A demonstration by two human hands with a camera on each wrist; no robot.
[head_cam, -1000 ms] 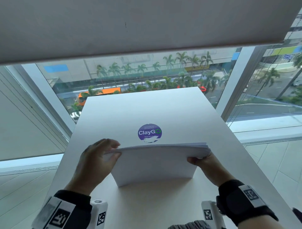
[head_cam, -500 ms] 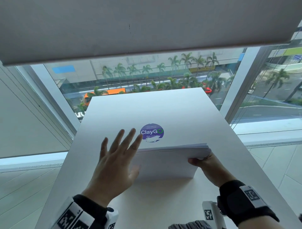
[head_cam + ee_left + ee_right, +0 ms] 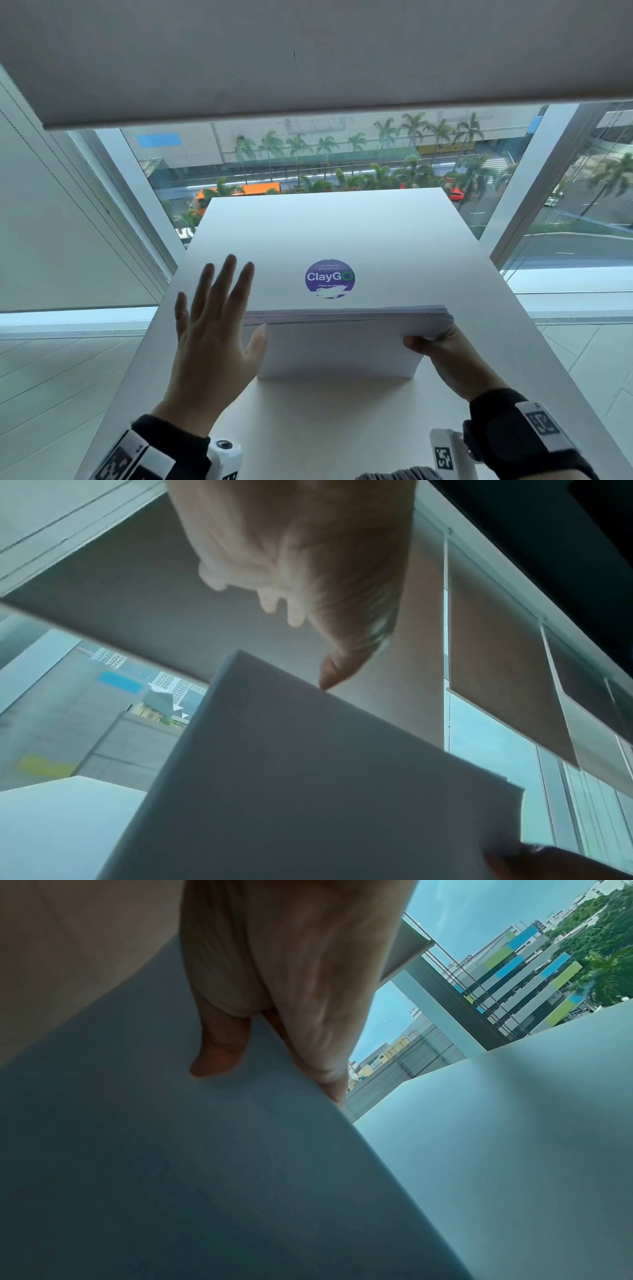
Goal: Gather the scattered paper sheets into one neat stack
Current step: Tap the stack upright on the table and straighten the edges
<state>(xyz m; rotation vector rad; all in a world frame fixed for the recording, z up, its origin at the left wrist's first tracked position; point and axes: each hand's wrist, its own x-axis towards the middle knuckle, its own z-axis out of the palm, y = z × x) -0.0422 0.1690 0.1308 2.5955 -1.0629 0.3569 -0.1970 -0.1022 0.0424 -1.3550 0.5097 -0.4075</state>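
The thick stack of white paper sheets (image 3: 342, 342) stands on edge at 6 o'clock on the white surface (image 3: 342, 233), pinched by the right hand (image 3: 442, 356); the left hand (image 3: 212, 335), fingers spread, holds nothing. One-sided grip risks sheets fanning.

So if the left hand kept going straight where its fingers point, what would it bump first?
Probably nothing: the left hand points past the paper stack, over bare table, toward the window. Depth is unclear.
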